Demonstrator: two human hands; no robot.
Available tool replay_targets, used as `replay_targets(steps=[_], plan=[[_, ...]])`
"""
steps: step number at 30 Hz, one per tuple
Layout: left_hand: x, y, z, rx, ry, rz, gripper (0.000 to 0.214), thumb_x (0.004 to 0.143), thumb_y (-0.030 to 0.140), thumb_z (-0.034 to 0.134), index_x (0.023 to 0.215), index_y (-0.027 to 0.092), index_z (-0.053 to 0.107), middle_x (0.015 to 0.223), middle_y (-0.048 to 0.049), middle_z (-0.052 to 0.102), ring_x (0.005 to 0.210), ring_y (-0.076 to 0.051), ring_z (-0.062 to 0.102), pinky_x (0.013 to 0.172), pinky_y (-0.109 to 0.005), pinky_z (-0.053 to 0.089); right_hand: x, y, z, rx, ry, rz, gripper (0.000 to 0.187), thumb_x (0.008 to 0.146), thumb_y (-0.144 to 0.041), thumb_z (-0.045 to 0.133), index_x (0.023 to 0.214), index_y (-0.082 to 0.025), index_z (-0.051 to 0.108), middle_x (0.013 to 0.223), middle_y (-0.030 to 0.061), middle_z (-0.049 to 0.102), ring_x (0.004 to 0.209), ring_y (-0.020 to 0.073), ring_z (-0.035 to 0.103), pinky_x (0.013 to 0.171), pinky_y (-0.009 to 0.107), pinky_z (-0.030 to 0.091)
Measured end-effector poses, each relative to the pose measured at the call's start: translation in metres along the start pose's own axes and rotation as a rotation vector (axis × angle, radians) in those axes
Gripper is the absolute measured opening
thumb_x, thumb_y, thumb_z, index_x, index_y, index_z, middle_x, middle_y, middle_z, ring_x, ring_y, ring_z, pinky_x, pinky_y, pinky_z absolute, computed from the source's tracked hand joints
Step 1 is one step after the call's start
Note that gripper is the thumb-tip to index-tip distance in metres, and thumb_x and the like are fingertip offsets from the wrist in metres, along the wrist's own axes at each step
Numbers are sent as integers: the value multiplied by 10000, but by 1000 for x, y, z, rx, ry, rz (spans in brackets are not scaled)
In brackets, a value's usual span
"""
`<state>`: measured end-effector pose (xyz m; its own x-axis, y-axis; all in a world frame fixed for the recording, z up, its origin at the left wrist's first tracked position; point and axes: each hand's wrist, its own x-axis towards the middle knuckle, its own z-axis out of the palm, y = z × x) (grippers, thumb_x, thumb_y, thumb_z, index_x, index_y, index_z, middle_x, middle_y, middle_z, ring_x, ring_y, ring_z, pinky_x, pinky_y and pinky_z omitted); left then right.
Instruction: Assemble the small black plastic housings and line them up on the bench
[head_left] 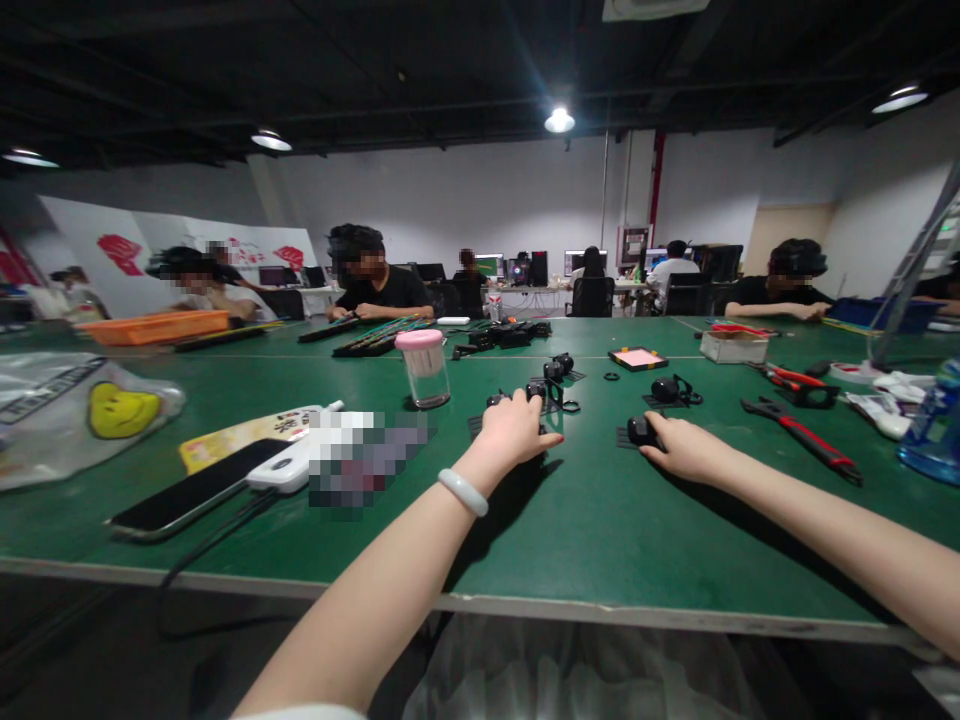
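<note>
In the head view, pinches a black rounded part (638, 431) at the fingertips of the right hand (679, 447), leftward of its palm and nearer than to the left hand (512, 432) (too squat for a clear long axis), with a second black part (665, 390) just beyond that grip. Reaches the left hand over a black cluster (536, 389), fingers bent, but cannot tell whether gripping anything. Shows, well left of both grips, unreadable lettering on a plastic bag (45, 430) and blurred characters on a yellow packet (255, 436).
</note>
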<state>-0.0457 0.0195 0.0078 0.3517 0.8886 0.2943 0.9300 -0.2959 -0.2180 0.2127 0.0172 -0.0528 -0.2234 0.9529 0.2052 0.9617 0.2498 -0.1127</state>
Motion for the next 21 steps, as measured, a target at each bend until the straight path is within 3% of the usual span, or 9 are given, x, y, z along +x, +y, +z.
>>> replay_targets(steps=[4, 7, 12, 16, 21], plan=[[-1, 4, -4, 9, 155, 10, 611, 657, 652, 343, 968, 139, 460, 980, -146, 441, 940, -294, 406, 749, -389, 354, -9, -21, 2, 104, 50, -60, 462, 746, -369, 450, 1128, -125, 362, 995, 164, 541, 899, 269, 530, 746, 343, 378], [-4, 10, -10, -48, 222, 130, 532, 687, 587, 388, 1011, 169, 444, 1037, -121, 428, 998, -273, 351, 808, -378, 316, -15, -35, 8, 238, 114, -127, 494, 741, -356, 454, 1162, -119, 351, 1123, 167, 457, 1050, 275, 427, 861, 371, 328], [-11, 27, -14, -174, 171, 459, 463, 709, 489, 448, 1082, 219, 394, 1097, -70, 421, 1047, -234, 317, 871, -368, 264, -22, -55, 22, 495, 169, -179, 640, 704, -342, 494, 1253, -140, 237, 1317, 140, 195, 1233, 255, 93, 979, 427, 176], [-15, 36, -14, -257, 74, 583, 496, 688, 466, 495, 1087, 194, 382, 1076, -73, 445, 1034, -217, 349, 872, -345, 277, -31, -66, 26, 681, 157, -223, 722, 686, -326, 517, 1287, -224, 129, 1350, 89, 95, 1243, 234, 2, 989, 468, 103], [-14, 34, -15, -321, 43, 605, 556, 642, 458, 553, 1082, 170, 372, 1059, -79, 467, 1015, -212, 393, 873, -324, 296, -37, -74, 20, 758, 93, -204, 778, 669, -328, 538, 1294, -209, 91, 1357, 88, 39, 1242, 234, -23, 1002, 456, 54]])
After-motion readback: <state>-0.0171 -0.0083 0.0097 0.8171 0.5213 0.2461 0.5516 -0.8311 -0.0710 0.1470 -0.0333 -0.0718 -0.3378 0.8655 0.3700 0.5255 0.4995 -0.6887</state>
